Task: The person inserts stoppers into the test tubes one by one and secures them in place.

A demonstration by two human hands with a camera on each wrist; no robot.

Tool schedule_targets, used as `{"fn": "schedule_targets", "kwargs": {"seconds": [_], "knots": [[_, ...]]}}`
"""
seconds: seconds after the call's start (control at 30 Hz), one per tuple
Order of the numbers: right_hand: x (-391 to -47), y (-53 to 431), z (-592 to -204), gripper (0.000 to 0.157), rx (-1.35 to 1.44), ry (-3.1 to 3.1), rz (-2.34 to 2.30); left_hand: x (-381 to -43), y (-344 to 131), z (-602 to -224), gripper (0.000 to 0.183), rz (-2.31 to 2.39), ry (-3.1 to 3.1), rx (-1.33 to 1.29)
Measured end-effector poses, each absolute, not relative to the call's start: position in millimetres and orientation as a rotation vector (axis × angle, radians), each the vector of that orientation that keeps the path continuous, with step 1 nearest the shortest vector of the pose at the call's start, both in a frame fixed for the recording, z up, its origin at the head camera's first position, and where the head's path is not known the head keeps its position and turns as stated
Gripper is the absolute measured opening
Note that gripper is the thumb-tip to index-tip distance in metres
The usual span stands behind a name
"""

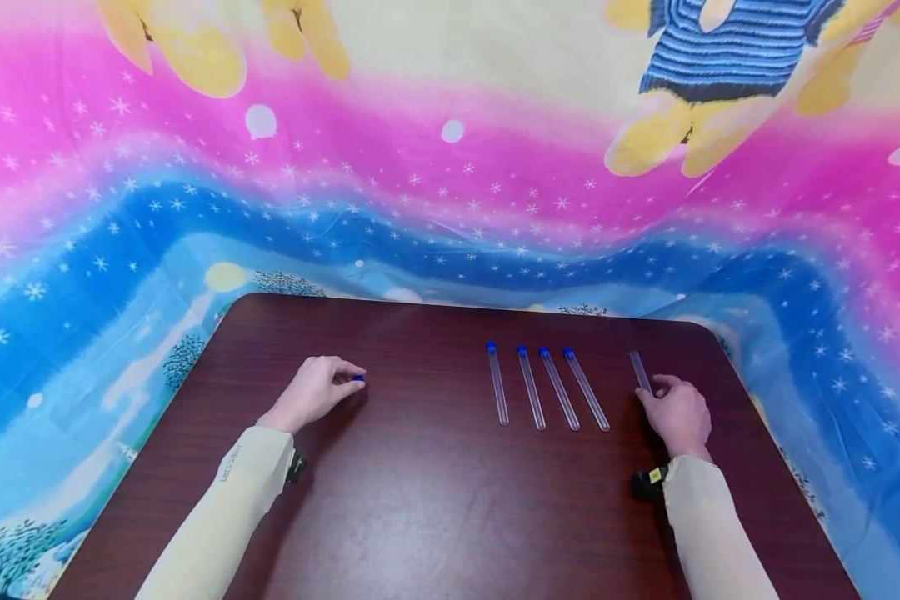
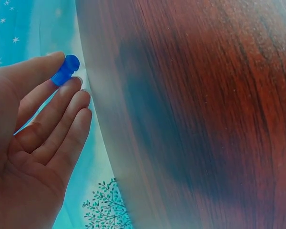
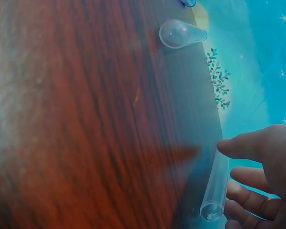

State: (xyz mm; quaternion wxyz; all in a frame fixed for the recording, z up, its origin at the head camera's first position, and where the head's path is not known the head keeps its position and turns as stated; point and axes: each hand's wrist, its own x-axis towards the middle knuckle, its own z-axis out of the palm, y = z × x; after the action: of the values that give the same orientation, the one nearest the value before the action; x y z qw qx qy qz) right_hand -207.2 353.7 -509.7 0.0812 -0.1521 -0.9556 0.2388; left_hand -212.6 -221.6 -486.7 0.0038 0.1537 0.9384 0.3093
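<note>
In the head view my left hand is over the left part of the table. Its thumb and fingertips pinch a small blue stopper, seen more closely in the left wrist view. On the right, my right hand holds a clear test tube between thumb and fingers. No blue stopper shows on this tube's far end; its lower part is partly hidden by the hand. Left of it lie several clear test tubes side by side, each with a blue stopper at the far end.
The dark brown wooden table has rounded far corners. A patterned cloth in pink and blue hangs behind it and along its sides. A black wrist device sits on the right arm.
</note>
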Motion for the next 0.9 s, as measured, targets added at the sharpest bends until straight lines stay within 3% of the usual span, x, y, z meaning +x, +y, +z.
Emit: {"fn": "schedule_targets", "kwargs": {"seconds": [0.9], "knots": [[-203.4,358.4,-518.5,0.035,-0.458,-2.849,0.747,-213.0,-221.0,-487.1,0.024,0.949,2.934,0.462]]}}
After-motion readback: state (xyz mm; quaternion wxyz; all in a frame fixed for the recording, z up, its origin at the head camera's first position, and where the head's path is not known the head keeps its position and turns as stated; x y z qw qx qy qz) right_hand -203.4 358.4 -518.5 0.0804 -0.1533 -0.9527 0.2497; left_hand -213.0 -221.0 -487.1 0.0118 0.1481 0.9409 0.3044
